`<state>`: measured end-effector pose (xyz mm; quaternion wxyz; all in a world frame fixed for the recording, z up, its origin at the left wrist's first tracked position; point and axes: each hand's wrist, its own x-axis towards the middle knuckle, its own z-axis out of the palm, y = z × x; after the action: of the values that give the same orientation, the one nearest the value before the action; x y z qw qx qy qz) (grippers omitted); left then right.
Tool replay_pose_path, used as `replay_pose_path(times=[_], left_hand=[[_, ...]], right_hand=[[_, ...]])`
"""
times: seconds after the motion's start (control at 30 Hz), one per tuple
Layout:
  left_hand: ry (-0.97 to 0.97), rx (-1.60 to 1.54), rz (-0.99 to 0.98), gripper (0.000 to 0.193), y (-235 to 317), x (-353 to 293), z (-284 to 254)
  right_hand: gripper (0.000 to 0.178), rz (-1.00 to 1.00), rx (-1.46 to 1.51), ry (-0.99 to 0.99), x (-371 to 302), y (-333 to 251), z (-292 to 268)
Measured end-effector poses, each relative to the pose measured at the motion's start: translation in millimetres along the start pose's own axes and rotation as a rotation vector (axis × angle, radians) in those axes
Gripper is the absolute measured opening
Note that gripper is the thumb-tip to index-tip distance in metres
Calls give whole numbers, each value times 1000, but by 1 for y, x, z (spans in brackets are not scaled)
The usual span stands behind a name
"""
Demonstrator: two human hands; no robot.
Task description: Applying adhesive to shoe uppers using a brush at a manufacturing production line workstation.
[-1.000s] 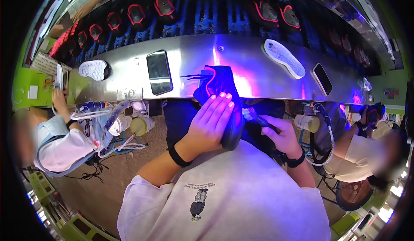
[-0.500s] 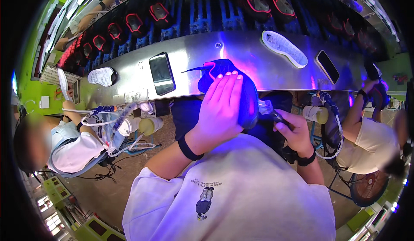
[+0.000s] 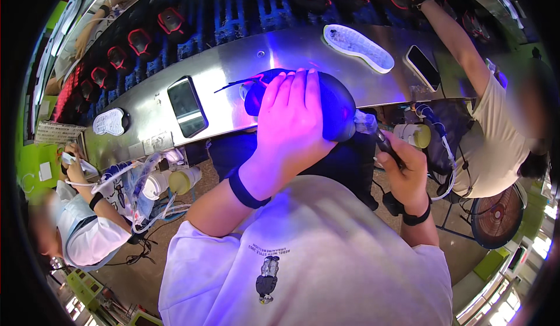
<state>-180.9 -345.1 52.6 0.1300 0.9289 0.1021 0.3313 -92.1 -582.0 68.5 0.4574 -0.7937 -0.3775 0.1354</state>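
A dark shoe upper (image 3: 343, 105), with a pinkish-lit edge and a lace end toward the left, is held over the near edge of the metal bench under violet light. My left hand (image 3: 294, 113) lies across its top, fingers together, gripping it. My right hand (image 3: 408, 165) is closed round the dark handle of a brush (image 3: 367, 123). The pale, clumped bristles touch the right end of the shoe upper. The underside of the upper and my left thumb are hidden.
On the metal bench (image 3: 233, 101) lie a white shoe sole (image 3: 359, 49), a smaller sole (image 3: 109, 122) and two phones (image 3: 188, 107) (image 3: 423, 67). Behind runs a dark conveyor (image 3: 216, 37) carrying several shoe uppers. Tubed pots (image 3: 414, 135) hang by the near edge. Co-workers sit either side.
The view has shifted, and the shoe upper is turned slightly in my left hand. My brush stays against its right end. The co-worker at right now reaches an arm to the conveyor.
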Motion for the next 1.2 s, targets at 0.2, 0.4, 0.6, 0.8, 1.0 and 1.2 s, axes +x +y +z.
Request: replay_pose_path(times=[0.2,0.4,0.6,0.8,1.0,1.2], left_hand=[[17,-108,-1,83,-16,20,4],[-67,-220,-9,81,-49,44,-3],[-176,-286,-113,90,-81,57,-9],[-423,-102,-101,113,-122,48,-24],[-288,-276,-152,120,-128,11,-26],[-383,-640,-156,116,-96,-5,-33]], right_hand=[[43,-164,-273,-33,35,-20,-21],[46,-285,-357,-90,81,-27,-20],[43,-359,-363,-68,125,-24,-6],[42,-109,42,-59,135,31,45],[41,-94,101,-185,161,1,31],[38,-284,4,-229,174,-49,-13]])
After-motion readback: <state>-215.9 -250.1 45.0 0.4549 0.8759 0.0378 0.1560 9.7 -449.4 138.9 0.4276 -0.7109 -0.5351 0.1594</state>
